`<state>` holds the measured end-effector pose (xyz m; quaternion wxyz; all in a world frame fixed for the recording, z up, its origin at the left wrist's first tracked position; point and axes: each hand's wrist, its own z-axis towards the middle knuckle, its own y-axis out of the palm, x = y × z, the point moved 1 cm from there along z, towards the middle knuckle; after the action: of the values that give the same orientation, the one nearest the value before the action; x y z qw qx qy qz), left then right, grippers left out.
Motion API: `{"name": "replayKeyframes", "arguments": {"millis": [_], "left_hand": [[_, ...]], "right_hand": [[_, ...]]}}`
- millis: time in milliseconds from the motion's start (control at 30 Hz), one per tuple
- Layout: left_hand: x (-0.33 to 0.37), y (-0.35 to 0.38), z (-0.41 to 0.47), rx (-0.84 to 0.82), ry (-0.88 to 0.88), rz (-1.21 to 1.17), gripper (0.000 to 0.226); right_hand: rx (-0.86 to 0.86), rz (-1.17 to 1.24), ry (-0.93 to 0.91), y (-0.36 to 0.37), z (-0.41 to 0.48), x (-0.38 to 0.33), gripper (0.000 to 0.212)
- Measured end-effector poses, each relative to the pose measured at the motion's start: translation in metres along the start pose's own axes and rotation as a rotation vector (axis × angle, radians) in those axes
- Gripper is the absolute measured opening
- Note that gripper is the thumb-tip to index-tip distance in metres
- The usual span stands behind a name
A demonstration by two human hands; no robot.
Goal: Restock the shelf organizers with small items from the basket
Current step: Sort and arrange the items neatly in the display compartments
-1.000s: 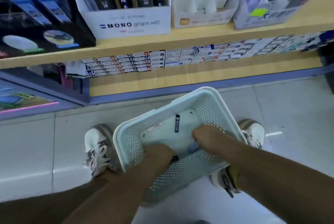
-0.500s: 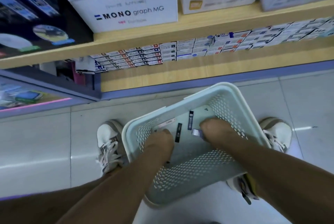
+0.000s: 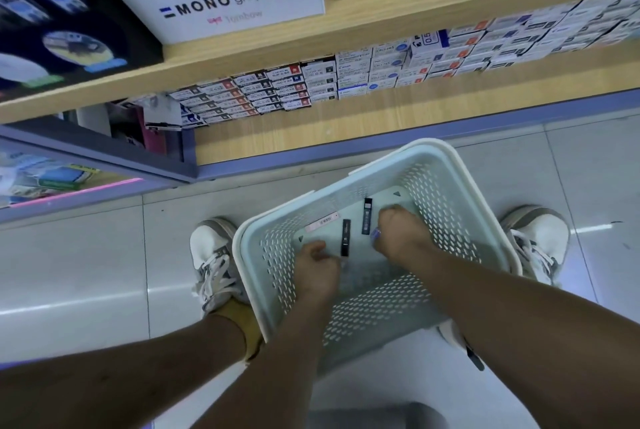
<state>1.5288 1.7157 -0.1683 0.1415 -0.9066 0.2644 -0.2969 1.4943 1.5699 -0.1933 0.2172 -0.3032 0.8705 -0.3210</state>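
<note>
My right hand curls over a purple item. Only its tip shows past the thumb, so I cannot tell what it is. My left hand has its fingers curled under and turned away from me, and I cannot see whether it pinches anything. The print on the black cases in the basket is too small to read. So are the labels on the small boxes along the lower shelf. The top edge cuts off the MONO box. The basket hides part of my right shoe.
</note>
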Motion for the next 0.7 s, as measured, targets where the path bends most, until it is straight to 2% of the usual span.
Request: {"name": "replayKeyframes", "arguments": {"millis": [33, 100, 167, 200, 333, 533, 633, 700], "left_hand": [[-0.001, 0.000, 0.002, 0.001, -0.019, -0.110, 0.039], [-0.003, 0.001, 0.006, 0.001, 0.001, -0.147, 0.035], [-0.005, 0.005, 0.012, 0.034, 0.051, 0.023, 0.033], [-0.004, 0.008, 0.013, 0.065, 0.070, 0.107, 0.037], [0.005, 0.028, 0.013, 0.135, 0.077, 0.162, 0.043], [0.009, 0.054, 0.016, 0.305, -0.024, 0.098, 0.052], [0.013, 0.060, 0.019, 0.312, -0.002, 0.127, 0.041], [0.014, 0.061, 0.021, 0.268, 0.130, 0.237, 0.025]], "right_hand": [[0.017, 0.124, 0.039, -0.001, 0.001, 0.002, 0.014], [0.049, 0.472, 0.132, -0.004, 0.002, 0.003, 0.021], [0.085, 0.774, 0.232, -0.005, 0.005, 0.002, 0.027], [0.093, 0.838, 0.259, -0.005, 0.007, 0.001, 0.026], [0.045, 0.649, 0.256, -0.005, 0.007, -0.012, 0.030], [0.166, 0.489, 0.254, 0.006, 0.018, -0.018, 0.030], [0.207, 0.452, 0.267, 0.003, 0.017, -0.007, 0.033], [0.187, 0.440, 0.263, 0.001, 0.015, -0.004, 0.028]]}}
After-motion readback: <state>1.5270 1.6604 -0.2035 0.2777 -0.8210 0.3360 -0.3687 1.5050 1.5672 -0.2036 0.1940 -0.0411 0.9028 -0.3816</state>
